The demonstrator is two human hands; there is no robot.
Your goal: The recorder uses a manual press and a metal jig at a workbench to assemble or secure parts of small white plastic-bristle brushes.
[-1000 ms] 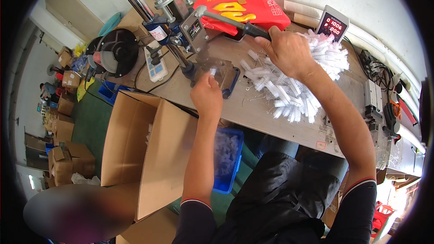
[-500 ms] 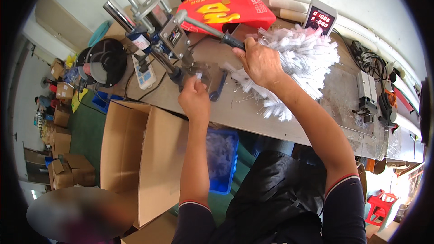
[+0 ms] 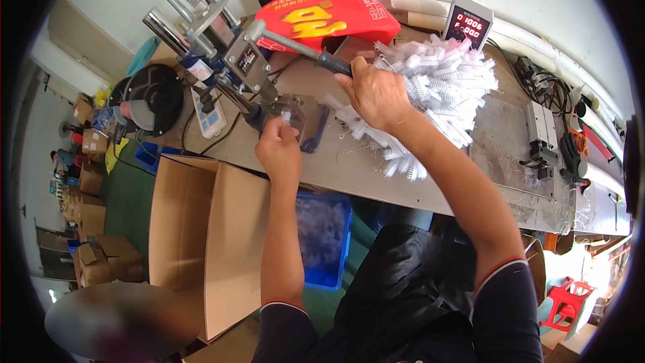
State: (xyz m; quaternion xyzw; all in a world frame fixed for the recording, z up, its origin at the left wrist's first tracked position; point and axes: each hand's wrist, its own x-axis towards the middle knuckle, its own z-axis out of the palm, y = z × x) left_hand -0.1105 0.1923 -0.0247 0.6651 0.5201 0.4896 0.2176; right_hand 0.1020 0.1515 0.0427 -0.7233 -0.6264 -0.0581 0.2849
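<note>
Press lever point(image 3: 295, 47) slants from the machine head down-right to its dark grip, where the right hand point(image 3: 377, 94) is clenched round it. Left hand point(image 3: 279, 148) pinches a small white part point(image 3: 285, 116) upright on the fixture point(image 3: 306, 117) (directly under the ram, just beyond the fingertips). White parts point(image 3: 443, 87) are heaped right of the lever; a cardboard box point(image 3: 201, 228) and blue bin point(image 3: 326, 235) sit below the bench edge
</note>
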